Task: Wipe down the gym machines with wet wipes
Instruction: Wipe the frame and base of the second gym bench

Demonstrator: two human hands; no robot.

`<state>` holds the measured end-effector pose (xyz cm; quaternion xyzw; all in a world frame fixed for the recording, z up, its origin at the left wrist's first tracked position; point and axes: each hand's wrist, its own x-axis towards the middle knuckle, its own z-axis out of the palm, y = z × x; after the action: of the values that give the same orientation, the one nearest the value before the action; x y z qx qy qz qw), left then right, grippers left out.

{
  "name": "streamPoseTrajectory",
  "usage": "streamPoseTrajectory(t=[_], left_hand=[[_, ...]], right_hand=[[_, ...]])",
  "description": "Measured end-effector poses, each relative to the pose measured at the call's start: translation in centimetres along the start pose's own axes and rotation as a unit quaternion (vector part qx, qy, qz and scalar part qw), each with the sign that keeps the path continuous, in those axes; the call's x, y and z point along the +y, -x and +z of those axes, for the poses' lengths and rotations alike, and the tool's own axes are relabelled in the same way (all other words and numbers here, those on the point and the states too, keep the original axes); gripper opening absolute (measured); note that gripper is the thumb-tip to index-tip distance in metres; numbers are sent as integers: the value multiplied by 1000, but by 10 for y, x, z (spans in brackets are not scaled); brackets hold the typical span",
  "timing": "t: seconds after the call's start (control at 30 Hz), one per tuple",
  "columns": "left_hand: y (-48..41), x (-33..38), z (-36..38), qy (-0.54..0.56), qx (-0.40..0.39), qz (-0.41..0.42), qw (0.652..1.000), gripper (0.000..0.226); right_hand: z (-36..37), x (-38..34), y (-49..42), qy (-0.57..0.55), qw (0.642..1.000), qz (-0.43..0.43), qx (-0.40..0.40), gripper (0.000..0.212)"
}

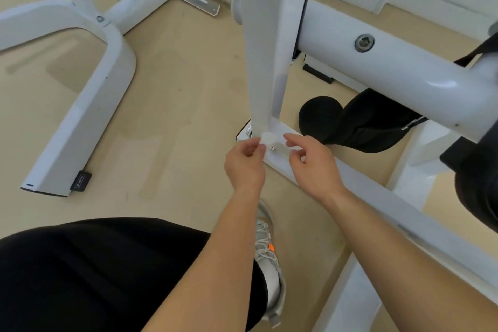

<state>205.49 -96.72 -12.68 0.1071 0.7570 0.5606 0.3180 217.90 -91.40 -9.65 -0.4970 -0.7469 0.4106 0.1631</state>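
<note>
Now, with my left hand [244, 163] pinching the small white wipe [268, 139] at the foot of the machine's upright post [265, 62] and my right hand [312, 166] just beside it, whether gripping I cannot tell, I should spread it flat before rubbing the base plate [281, 167].

Nothing in view can be read. The black end cap [80, 180] on the foot of the white machine frame [80, 121] at the left carries a small pale mark that looks like a logo, but it is too small and blurred to make out. The orange tag [271, 248] on the grey shoe [272, 280] is a plain patch of colour, with any print too small to tell.
</note>
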Motion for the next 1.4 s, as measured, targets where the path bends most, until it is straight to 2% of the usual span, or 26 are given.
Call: streamPoseTrajectory(t=[0.1, 0.17, 0.33, 0.43, 0.57, 0.73, 0.83, 0.93, 1.13, 1.2, 1.3, 1.4], left_hand=[[21, 3, 1, 33, -119, -12, 992, 14], [24, 6, 1, 54, -151, -20, 987, 11], [24, 3, 8, 38, -148, -29, 988, 9], [26, -2, 17, 41, -120, -62, 990, 8], [24, 1, 21, 106, -117, -147, 976, 15], [23, 1, 17, 72, -198, -137, 968, 35], [18, -4, 11, 52, -227, -135, 963, 29], [7, -5, 2, 80, -195, -150, 966, 21], [-3, -8, -2, 199, -71, -153, 965, 16], [1, -9, 2, 221, -66, -138, 963, 19], [10, -11, 13, 145, -80, -81, 983, 24], [16, -2, 23, 43, -55, 8, 998, 20]], right_hand=[[-4, -1, 5, -76, 997, 12, -14, 43], [-8, 4, 6, -90, 996, 19, -3, 34], [-21, 25, 6, -61, 997, 35, 35, 9], [-24, 30, 4, -66, 995, 47, 60, 5], [-20, 31, 1, -62, 992, 70, 79, 6], [-16, 33, 1, -77, 988, 92, 99, 4], [-19, 34, -1, -81, 984, 104, 119, 4], [-24, 35, -5, -69, 984, 112, 122, 5], [-23, 33, -5, -27, 979, 129, 152, 7], [-18, 32, 0, -47, 976, 133, 166, 3], [-8, 28, 8, -84, 981, 88, 149, 16], [-1, 25, 12, -65, 989, 30, 127, 23]])
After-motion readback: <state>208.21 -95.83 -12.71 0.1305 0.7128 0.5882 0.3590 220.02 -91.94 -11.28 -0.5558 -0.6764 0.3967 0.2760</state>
